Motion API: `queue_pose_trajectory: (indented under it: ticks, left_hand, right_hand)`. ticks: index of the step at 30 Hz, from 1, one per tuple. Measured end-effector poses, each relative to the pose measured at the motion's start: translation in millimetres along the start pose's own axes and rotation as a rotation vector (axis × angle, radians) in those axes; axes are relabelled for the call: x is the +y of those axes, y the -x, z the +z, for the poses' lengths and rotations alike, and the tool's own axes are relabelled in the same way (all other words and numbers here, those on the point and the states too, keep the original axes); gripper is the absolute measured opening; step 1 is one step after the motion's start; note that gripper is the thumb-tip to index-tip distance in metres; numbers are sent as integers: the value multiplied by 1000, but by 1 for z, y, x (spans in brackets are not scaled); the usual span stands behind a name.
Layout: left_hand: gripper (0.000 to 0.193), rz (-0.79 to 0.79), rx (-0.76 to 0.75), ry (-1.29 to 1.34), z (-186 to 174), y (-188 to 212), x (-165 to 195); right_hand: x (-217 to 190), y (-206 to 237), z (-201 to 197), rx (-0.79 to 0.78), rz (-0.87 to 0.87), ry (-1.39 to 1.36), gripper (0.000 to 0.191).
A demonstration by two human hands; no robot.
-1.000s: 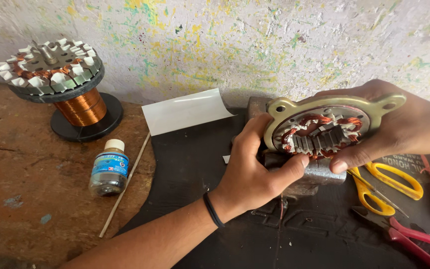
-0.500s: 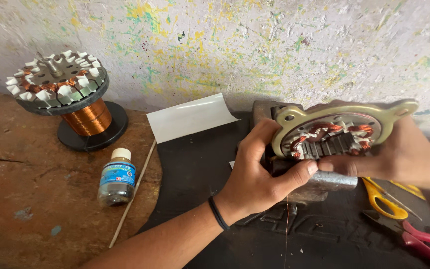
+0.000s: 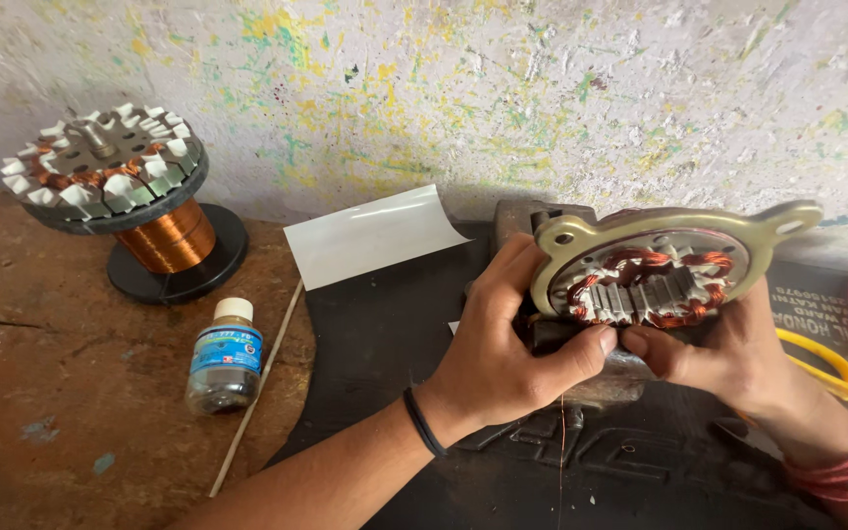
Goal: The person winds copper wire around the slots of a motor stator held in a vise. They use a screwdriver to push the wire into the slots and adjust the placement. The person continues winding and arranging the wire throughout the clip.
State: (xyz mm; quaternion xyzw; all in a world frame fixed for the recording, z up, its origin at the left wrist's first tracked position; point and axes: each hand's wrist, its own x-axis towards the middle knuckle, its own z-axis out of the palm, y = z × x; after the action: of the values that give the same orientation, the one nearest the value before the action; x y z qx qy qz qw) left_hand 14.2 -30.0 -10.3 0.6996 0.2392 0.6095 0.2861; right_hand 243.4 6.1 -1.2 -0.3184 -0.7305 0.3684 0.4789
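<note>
Since the earlier frames the motor stator (image 3: 655,270) has slid a little to the right in view and tipped more face-up, and both hands have closed in on its lower edge. It is a round metal frame with ear-like mounting tabs, its inner slots packed with copper wire coils and pale insulating strips, held up just above a dark metal block on the desk.

The left hand (image 3: 503,344) wraps the stator's left side, fingers curled behind it and the thumb stretched along the front lower rim. The right hand (image 3: 728,353) cups it from beneath on the right, its thumb tip nearly meeting the left thumb; both are closed on the stator, pressing at the coils along the bottom slots. The step in hand looks like seating or tidying the winding, and the next move would call for firm, careful thumb pressure without nicking the thin wire, a strand of which hangs below.

Under the hands lies a black rubber mat (image 3: 365,334). Yellow-handled scissors (image 3: 821,358) lie just right of it, a white sheet (image 3: 370,234) behind. On the brown desk (image 3: 41,393) farther left stand a small bottle (image 3: 225,358), a thin stick (image 3: 257,388), and a spool of copper wire (image 3: 164,240) topped by another wound core (image 3: 105,167).
</note>
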Motion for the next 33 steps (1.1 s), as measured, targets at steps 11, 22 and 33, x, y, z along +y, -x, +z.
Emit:
queue_pose_trajectory:
  ticks: [11, 22, 33]
  left_hand:
    - [33, 13, 28, 68, 3, -3, 0]
    - [53, -95, -56, 281, 0, -6, -18]
    - [48, 14, -77, 250, 0, -9, -27]
  right_hand:
    - [4, -6, 4, -51, -12, -82, 68]
    - [18, -8, 14, -37, -22, -184, 56]
    - [16, -11, 15, -60, -9, -218, 44]
